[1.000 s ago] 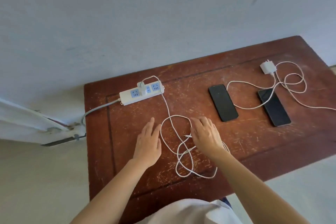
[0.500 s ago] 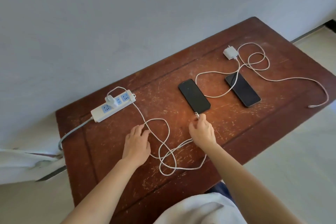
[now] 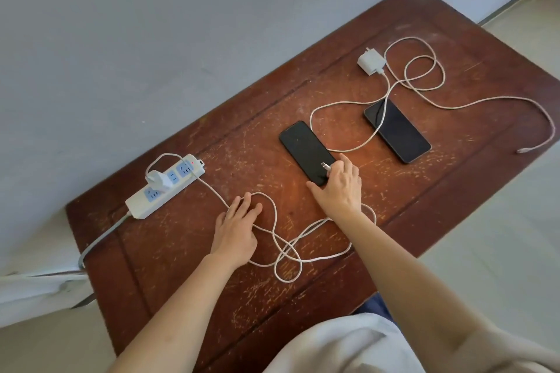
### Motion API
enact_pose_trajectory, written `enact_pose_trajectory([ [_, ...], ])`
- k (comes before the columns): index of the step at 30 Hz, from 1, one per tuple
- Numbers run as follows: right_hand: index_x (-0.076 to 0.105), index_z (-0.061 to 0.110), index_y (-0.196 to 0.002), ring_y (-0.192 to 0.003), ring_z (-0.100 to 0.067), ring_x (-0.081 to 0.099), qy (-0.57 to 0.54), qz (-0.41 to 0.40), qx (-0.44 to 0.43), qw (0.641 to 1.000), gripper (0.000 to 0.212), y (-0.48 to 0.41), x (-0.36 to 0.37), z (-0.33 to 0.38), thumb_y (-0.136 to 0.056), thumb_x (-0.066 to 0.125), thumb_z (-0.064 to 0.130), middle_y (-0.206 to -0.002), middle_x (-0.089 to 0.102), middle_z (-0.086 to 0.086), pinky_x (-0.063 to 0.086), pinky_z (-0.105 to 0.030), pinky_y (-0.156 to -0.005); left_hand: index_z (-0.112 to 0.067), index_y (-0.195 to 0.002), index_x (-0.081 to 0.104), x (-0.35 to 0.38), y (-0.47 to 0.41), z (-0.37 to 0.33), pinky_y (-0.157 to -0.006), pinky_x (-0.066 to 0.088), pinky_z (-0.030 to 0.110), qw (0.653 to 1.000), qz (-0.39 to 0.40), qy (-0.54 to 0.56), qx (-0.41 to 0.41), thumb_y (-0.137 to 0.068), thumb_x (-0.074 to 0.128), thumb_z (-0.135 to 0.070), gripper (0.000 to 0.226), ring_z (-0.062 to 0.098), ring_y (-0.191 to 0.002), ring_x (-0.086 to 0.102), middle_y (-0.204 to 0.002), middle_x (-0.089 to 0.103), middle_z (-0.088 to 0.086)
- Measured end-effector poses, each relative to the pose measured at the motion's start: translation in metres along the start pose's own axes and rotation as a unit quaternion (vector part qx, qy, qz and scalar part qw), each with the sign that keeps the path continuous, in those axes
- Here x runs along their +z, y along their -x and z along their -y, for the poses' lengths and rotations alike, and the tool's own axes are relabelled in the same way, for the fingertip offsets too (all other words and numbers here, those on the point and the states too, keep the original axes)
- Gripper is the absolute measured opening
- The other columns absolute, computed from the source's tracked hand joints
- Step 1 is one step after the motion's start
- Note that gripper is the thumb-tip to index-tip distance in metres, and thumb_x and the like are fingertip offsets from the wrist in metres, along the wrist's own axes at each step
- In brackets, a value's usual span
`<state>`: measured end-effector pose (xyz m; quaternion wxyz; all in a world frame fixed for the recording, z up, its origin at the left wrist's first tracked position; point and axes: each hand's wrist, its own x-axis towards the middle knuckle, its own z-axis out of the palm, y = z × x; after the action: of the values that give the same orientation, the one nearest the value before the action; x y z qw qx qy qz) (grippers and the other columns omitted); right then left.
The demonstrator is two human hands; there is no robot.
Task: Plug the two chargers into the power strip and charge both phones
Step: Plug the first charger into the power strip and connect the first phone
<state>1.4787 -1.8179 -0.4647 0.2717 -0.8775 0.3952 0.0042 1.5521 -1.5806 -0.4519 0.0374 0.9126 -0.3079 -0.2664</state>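
Over the near phone (image 3: 306,152), right fingers (image 3: 338,167) pinch the cable plug (image 3: 325,165); left hand (image 3: 237,228) lies flat, fingers open.

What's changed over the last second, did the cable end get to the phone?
The right hand picked the cable plug out of the loose coil and carried it to the nearer phone; it now hangs above the phone's near end, not yet inserted. The left hand stayed flat on the table. Second charger untouched.
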Motion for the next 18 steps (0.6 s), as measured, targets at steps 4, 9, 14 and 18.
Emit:
enact_pose_trajectory([
  [4, 0.043, 0.02, -0.085, -0.114, -0.032, 0.051, -0.044, -0.022, 0.001, 0.999, 0.045, -0.001, -0.004, 0.007, -0.075, 0.079, 0.045, -0.111, 0.064, -0.005, 0.045, -0.037, -0.088, -0.03, -0.155, 0.031, -0.008, -0.001, 0.003, -0.123, 0.016, 0.05, 0.999, 0.024, 0.023, 0.001, -0.098, 0.042, -0.007, 0.062, 0.018, -0.156, -0.001, -0.17, 0.006, -0.003],
  [9, 0.046, 0.025, -0.076, -0.084, -0.015, 0.053, -0.145, -0.012, 0.085, 0.986, 0.054, 0.023, -0.018, 0.025, -0.057, 0.074, 0.067, -0.075, 0.056, 0.013, 0.036, -0.025, -0.054, -0.031, -0.151, 0.04, -0.027, -0.008, 0.001, -0.12, 0.019, 0.055, 0.995, 0.082, 0.055, -0.013, -0.098, 0.04, -0.008, 0.058, 0.017, -0.155, 0.006, -0.169, 0.012, -0.007],
  [14, 0.046, 0.028, -0.071, -0.083, -0.011, 0.065, -0.385, 0.046, 0.188, 0.902, 0.057, 0.059, -0.038, 0.036, -0.051, 0.085, 0.065, -0.09, 0.07, 0.009, 0.046, -0.026, -0.061, -0.02, -0.137, 0.057, -0.049, -0.003, -0.004, -0.113, 0.037, 0.045, 0.974, -0.035, 0.208, -0.088, -0.102, 0.042, -0.018, 0.038, 0.027, -0.135, 0.049, -0.147, 0.056, 0.005],
  [18, 0.035, 0.026, -0.072, -0.088, -0.001, 0.07, -0.486, 0.088, 0.154, 0.856, 0.069, 0.082, -0.056, 0.043, -0.047, 0.092, 0.055, -0.096, 0.078, 0.011, 0.047, -0.023, -0.07, -0.023, -0.139, 0.052, -0.073, 0.013, -0.015, -0.101, 0.037, 0.033, 0.878, -0.053, 0.461, -0.115, -0.099, 0.048, -0.052, 0.05, 0.017, -0.125, 0.05, -0.146, 0.054, 0.003],
])
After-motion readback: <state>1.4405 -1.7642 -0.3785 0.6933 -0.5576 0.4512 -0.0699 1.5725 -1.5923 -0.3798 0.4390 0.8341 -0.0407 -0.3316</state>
